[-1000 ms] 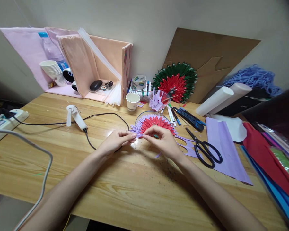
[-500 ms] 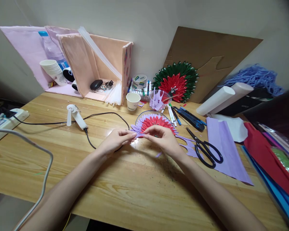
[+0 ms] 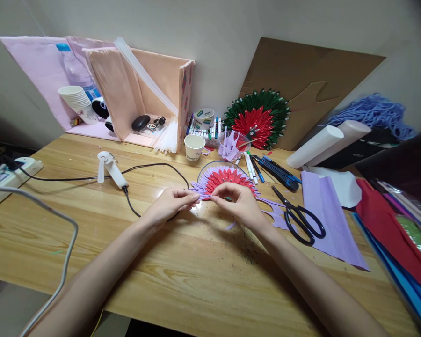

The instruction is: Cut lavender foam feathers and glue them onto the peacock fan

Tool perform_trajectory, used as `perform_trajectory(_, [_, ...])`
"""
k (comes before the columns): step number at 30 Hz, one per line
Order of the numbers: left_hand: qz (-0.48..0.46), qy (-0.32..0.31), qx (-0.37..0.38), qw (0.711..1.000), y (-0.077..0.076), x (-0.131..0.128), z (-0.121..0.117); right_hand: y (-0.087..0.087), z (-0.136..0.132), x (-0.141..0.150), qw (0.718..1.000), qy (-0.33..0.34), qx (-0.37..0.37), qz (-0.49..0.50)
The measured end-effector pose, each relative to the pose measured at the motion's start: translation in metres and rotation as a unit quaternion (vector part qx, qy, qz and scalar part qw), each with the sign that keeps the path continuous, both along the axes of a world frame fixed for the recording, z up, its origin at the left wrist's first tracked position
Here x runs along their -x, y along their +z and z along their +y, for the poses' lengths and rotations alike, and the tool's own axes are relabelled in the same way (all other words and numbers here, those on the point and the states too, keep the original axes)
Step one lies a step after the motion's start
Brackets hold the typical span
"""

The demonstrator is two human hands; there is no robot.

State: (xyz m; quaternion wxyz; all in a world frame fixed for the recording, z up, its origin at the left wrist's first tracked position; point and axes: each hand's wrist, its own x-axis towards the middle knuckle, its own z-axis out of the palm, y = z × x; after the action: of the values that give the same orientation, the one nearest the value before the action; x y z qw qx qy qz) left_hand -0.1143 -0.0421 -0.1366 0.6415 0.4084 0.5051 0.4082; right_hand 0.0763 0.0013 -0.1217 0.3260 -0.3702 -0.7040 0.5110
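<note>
My left hand (image 3: 170,206) and my right hand (image 3: 240,203) meet at the middle of the wooden table (image 3: 182,276), fingertips pinched together on a small purple paper piece (image 3: 204,197). Just behind them lies a round paper flower (image 3: 225,178) with red petals inside and purple petals outside. Both hands are closed in a pinch on the purple piece at the flower's near edge.
Black scissors (image 3: 300,216) lie on purple paper (image 3: 331,220) to the right. A white glue gun (image 3: 109,169) with a black cord lies left. A paper cup (image 3: 194,147), tape roll (image 3: 203,118), markers, a red-green flower (image 3: 257,119) and cardboard stand at the back.
Almost nothing has moved; my fingers shift slightly on the purple piece and the view has tilted a little.
</note>
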Motion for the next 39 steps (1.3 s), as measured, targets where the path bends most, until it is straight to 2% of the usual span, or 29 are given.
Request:
perform_trajectory(19, [0.0,0.012,0.008,1.0,0.0012,-0.0025,-0.0008,-0.0016,-0.0015,0.0007,1.0,-0.012,-0.01,0.001])
perform_trajectory(39, [0.003,-0.007,0.003,1.0,-0.0008,-0.0003,-0.001,0.0008,-0.0027,0.0006,0.999,0.016,-0.033,-0.003])
